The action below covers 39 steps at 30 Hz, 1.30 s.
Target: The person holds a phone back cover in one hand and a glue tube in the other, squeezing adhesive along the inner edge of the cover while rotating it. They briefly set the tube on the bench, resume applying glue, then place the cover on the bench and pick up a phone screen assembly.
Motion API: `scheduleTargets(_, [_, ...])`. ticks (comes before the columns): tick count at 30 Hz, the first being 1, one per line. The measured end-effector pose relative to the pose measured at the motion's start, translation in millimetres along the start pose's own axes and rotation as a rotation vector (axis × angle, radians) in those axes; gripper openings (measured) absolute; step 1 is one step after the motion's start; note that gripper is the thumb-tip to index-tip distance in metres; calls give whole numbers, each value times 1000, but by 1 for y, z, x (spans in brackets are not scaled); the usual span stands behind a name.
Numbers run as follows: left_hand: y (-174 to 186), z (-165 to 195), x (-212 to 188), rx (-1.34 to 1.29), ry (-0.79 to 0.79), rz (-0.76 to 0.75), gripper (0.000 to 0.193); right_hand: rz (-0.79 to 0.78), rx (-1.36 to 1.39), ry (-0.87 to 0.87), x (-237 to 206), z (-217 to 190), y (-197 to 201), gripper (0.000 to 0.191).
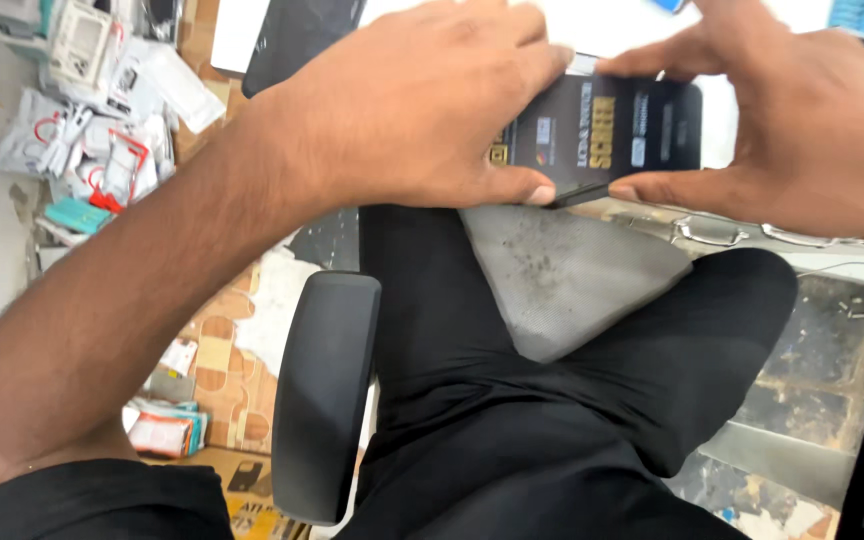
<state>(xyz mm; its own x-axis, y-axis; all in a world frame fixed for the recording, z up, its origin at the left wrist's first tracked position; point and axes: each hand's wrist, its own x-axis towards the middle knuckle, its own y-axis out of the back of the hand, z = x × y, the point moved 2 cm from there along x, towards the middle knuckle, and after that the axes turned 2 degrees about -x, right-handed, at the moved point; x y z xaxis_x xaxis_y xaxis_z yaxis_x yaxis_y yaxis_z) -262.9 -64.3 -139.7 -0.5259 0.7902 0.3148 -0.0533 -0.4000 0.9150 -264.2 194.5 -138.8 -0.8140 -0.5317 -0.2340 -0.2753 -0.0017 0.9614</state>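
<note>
Clearly one flat black package [607, 130] sits pinched between both hands, its long axis running from left hand [422, 110] to right hand [802, 120]; yellow and white labels show between the thumbs and upper fingers. Several white packets [92, 130] lie well left

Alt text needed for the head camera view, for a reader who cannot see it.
Both bare hands, left hand and right hand, grip a flat black rectangular package by its edges, above the person's lap in black trousers. A grey seat cushion, black armrest and scattered small packets on the floor are visible.
</note>
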Motion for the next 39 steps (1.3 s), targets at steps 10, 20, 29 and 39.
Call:
scheduleTargets(10, [45, 54, 15, -709, 368, -597, 73, -522, 1261, 136, -62, -12, 12, 113])
scheduleTargets(20, [14, 101, 17, -957, 331, -841, 67, -664, 1286, 59, -94, -35, -3, 112])
scheduleTargets(29, [43, 22, 32, -529, 395, -520, 78, 332, 818, 10, -51, 19, 39, 50])
scheduleTargets(39, [32, -91, 58, -250, 213, -454, 77, 1272, 1300, -97, -28, 30, -45, 19])
